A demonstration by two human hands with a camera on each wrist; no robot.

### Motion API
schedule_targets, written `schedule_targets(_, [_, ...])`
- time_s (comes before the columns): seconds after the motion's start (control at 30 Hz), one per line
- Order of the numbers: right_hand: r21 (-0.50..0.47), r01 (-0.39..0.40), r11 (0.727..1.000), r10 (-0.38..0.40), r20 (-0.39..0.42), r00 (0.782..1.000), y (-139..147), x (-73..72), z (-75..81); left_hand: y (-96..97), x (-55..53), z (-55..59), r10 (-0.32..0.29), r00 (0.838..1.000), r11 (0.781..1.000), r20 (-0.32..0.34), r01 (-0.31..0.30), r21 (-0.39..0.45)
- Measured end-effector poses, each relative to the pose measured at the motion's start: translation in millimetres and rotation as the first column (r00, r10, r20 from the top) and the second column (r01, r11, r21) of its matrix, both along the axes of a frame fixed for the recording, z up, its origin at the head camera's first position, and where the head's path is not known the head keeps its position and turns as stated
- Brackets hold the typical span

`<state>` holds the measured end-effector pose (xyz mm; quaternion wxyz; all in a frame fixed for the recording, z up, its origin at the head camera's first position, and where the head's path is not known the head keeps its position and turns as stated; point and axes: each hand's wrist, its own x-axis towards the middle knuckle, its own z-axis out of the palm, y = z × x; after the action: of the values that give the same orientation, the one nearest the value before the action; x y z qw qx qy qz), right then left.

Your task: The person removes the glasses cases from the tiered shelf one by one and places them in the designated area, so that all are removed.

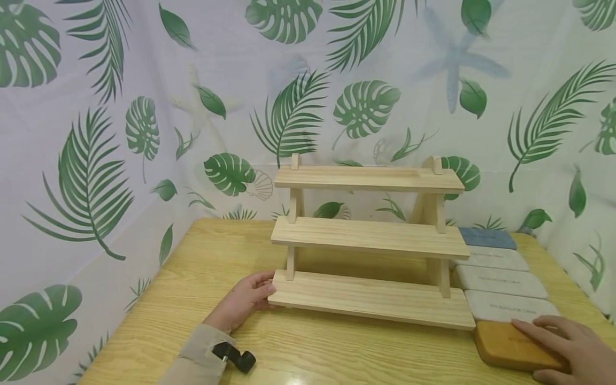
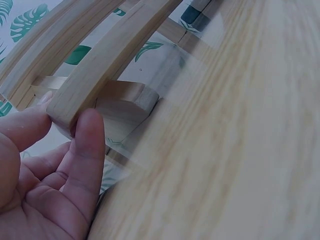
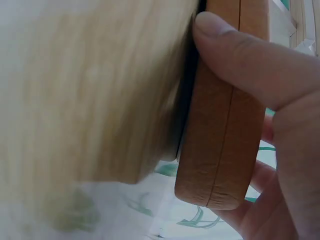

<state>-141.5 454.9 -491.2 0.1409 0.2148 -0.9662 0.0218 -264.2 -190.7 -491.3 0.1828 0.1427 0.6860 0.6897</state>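
A three-tier wooden display stand (image 1: pixel 370 299) stands upright on the table, its steps rising toward the back. My left hand (image 1: pixel 247 299) grips the left end of its lowest board; in the left wrist view thumb and index finger pinch the board end (image 2: pixel 85 95). At the right front lies an orange-brown glasses case (image 1: pixel 510 345) with a leather-like surface. My right hand (image 1: pixel 577 345) holds it, fingers over the top. The right wrist view shows the thumb against the seamed side of the case (image 3: pixel 215 140); the other fingers are partly hidden behind it.
Behind the orange-brown case, several more cases lie in a row: pale ones (image 1: pixel 500 280) and a blue one (image 1: pixel 488 238) at the back. Their left ends sit close to the stand. A leaf-patterned cloth (image 1: pixel 366 107) hangs behind the wooden table (image 1: pixel 308 347).
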Motion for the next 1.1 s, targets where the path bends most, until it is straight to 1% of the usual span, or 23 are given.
schedule_targets(0.23, [0.011, 0.048, 0.999, -0.048, 0.030, 0.998, 1.3, 1.5, -1.0, 1.1, 0.6, -0.6, -0.001, 1.000, 1.000, 0.008, 0.001, 0.005])
schedule_targets(0.27, [0.015, 0.063, 0.998, -0.064, 0.047, 0.997, 1.5, 2.0, -0.4, 1.4, 0.4, -0.9, -0.002, 1.000, 1.000, 0.008, 0.002, 0.005])
schedule_targets(0.4, [0.031, 0.141, 0.989, -0.144, 0.131, 0.981, 2.3, 4.6, 0.1, 2.9, -0.5, -1.6, -0.014, 1.000, 1.000, 0.008, 0.014, 0.009])
schedule_targets(0.47, [0.036, 0.173, 0.984, -0.177, 0.160, 0.971, 3.2, 5.7, 0.1, 3.6, -1.0, -1.9, -0.017, 1.000, 1.000, 0.005, 0.017, 0.007])
schedule_targets(0.53, [0.030, 0.188, 0.982, -0.190, 0.167, 0.967, 4.7, 6.7, -0.9, 4.7, -1.8, -2.2, -0.020, 1.000, 1.000, 0.000, 0.020, 0.005])
schedule_targets(0.67, [-0.019, 0.153, 0.988, -0.149, 0.130, 0.980, 7.1, 6.3, -1.3, 5.2, -3.2, -2.9, -0.019, 1.000, 1.000, -0.003, 0.019, -0.001])
schedule_targets(0.73, [-0.044, 0.135, 0.990, -0.129, 0.117, 0.985, 6.2, 5.5, -0.9, 4.2, -3.8, -3.5, -0.015, 1.000, 1.000, 0.007, 0.015, -0.003])
schedule_targets(0.8, [-0.062, 0.138, 0.988, -0.129, 0.129, 0.983, 3.5, 4.4, 1.2, 2.8, -4.3, -4.3, -0.014, 1.000, 1.000, 0.016, 0.015, -0.007])
schedule_targets(0.87, [-0.064, 0.165, 0.984, -0.152, 0.165, 0.974, -1.8, 2.4, 5.3, 0.5, -3.7, -5.0, -0.015, 1.000, 1.000, 0.026, 0.015, -0.008])
schedule_targets(0.93, [-0.079, 0.177, 0.981, -0.162, 0.172, 0.972, -8.3, 0.1, 10.0, -1.0, -3.0, -5.0, -0.014, 0.999, 1.000, 0.034, 0.015, -0.010])
schedule_targets(1.03, [-0.100, 0.175, 0.979, -0.162, 0.127, 0.978, -18.6, -3.6, 18.8, -2.5, -2.2, -3.1, 0.009, 0.999, 1.000, 0.047, -0.008, -0.030])
schedule_targets(1.1, [-0.113, 0.173, 0.978, -0.165, 0.077, 0.983, -25.5, -6.5, 25.0, -2.8, -2.7, 0.2, 0.046, 0.998, 0.997, 0.042, -0.043, -0.064])
